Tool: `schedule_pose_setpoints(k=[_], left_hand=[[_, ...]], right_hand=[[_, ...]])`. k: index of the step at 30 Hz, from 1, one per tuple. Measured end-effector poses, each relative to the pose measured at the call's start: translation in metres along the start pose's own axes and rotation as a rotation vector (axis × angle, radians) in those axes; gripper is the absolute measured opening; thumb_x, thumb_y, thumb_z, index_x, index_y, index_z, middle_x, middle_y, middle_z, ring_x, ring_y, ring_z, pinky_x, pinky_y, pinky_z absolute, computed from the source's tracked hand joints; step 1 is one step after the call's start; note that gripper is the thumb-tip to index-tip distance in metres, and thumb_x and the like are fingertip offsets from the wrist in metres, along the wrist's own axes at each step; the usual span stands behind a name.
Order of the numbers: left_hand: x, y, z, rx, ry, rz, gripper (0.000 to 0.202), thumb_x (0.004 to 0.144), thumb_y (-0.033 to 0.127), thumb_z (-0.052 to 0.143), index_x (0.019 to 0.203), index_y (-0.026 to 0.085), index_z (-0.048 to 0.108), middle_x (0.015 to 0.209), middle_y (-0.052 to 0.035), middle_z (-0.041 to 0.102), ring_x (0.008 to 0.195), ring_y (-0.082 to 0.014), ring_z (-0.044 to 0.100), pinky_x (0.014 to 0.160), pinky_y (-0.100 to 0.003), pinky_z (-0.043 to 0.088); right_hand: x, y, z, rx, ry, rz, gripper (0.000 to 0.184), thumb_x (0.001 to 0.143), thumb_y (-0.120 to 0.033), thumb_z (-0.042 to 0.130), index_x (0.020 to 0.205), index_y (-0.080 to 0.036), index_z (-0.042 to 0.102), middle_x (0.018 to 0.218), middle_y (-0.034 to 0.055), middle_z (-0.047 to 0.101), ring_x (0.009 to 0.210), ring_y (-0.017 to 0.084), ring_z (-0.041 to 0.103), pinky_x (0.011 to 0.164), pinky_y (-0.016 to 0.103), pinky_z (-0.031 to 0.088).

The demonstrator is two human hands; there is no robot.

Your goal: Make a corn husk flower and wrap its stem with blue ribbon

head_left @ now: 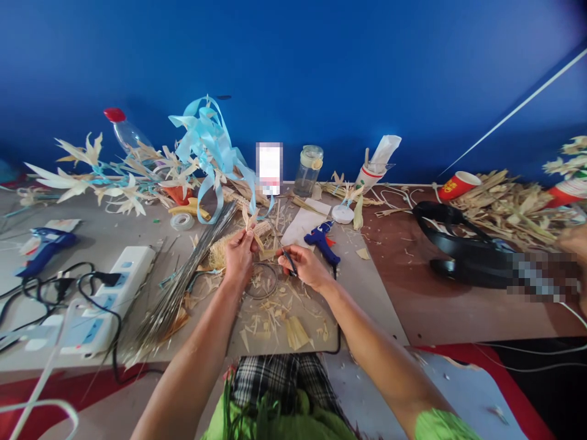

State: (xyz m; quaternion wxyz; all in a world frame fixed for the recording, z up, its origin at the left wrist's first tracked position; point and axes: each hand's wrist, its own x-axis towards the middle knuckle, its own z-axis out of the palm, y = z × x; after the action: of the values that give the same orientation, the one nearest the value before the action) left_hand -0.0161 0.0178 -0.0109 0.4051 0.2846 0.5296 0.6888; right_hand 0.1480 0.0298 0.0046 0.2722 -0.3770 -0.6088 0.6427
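Observation:
My left hand [239, 253] is closed, pinching a pale dried corn-husk flower [250, 221] whose petals stick up above the fingers. Just to the right, my right hand [303, 266] is wrapped round small dark-handled scissors [288, 261]; their blades are hard to make out among the husk scraps. A coil of thin wire [262, 282] lies below and between the hands. Beside my left hand, a bundle of straight metal wires [183, 275] slants across the board, next to a fibrous straw-coloured roll [217, 253]. Cut husk pieces [297, 333] are scattered near the table's front edge.
A blue glue gun [323, 239] lies right of my hands, another glue gun [46, 247] at the left. A power strip [112, 299] with cords, a glass jar [308, 170], light-blue ribbon [202, 134], a black strap-like object [463, 250] and another person's blurred hand [575, 250] surround.

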Motion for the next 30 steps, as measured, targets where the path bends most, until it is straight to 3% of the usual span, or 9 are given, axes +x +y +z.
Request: schedule_pose_setpoints(k=[2,9,15,19,26,30], left_hand=[[0.001,0.0,0.0,-0.058,-0.003,0.004,0.029,0.071,0.038,0.065,0.089,0.015,0.064,0.053,0.005,0.044,0.047,-0.0069,0.037,0.046,-0.02,0.026],[-0.002,0.004,0.002,-0.156,-0.02,0.011,0.02,0.068,0.028,0.069,0.081,0.016,0.059,0.06,0.0046,0.053,0.048,-0.0048,0.044,0.048,-0.019,0.032],[-0.006,0.008,0.006,-0.193,-0.066,-0.011,0.022,0.067,0.026,0.069,0.079,0.016,0.053,0.069,0.0032,0.059,0.049,-0.0043,0.048,0.049,-0.019,0.036],[-0.009,0.008,0.01,-0.192,-0.124,-0.039,0.023,0.067,0.027,0.069,0.078,0.016,0.052,0.064,0.004,0.058,0.048,-0.005,0.048,0.049,-0.019,0.036],[-0.014,0.013,0.013,-0.197,-0.215,-0.092,0.029,0.064,0.03,0.072,0.077,0.016,0.052,0.065,0.0012,0.063,0.046,-0.0062,0.05,0.048,-0.02,0.037],[-0.014,0.01,0.012,-0.107,-0.269,-0.157,0.03,0.063,0.031,0.074,0.077,0.015,0.053,0.064,0.0008,0.062,0.045,-0.0063,0.05,0.046,-0.02,0.036]], right_hand=[[0.002,0.001,-0.002,0.01,0.066,-0.025,0.044,0.068,-0.044,0.067,0.099,-0.014,0.059,0.063,-0.0032,0.055,0.058,0.011,0.051,0.055,0.022,0.038],[0.009,0.007,-0.002,-0.146,0.219,-0.034,0.048,0.066,-0.04,0.069,0.103,-0.014,0.057,0.068,-0.0006,0.059,0.061,0.012,0.053,0.054,0.022,0.041],[0.012,-0.016,0.007,0.105,0.317,-0.062,0.054,0.067,-0.042,0.066,0.111,-0.015,0.051,0.077,0.0013,0.062,0.057,0.01,0.05,0.045,0.02,0.036],[0.02,-0.021,0.012,0.173,0.394,-0.148,0.057,0.063,-0.04,0.068,0.11,-0.015,0.048,0.081,0.0022,0.063,0.063,0.011,0.055,0.054,0.022,0.043],[0.031,-0.022,0.014,0.009,0.52,-0.218,0.047,0.066,-0.035,0.066,0.105,-0.015,0.048,0.078,0.0033,0.064,0.065,0.013,0.058,0.06,0.025,0.046],[0.034,-0.019,0.007,-0.039,0.561,-0.277,0.048,0.071,-0.033,0.064,0.11,-0.017,0.044,0.077,0.002,0.063,0.063,0.013,0.059,0.062,0.025,0.046]])
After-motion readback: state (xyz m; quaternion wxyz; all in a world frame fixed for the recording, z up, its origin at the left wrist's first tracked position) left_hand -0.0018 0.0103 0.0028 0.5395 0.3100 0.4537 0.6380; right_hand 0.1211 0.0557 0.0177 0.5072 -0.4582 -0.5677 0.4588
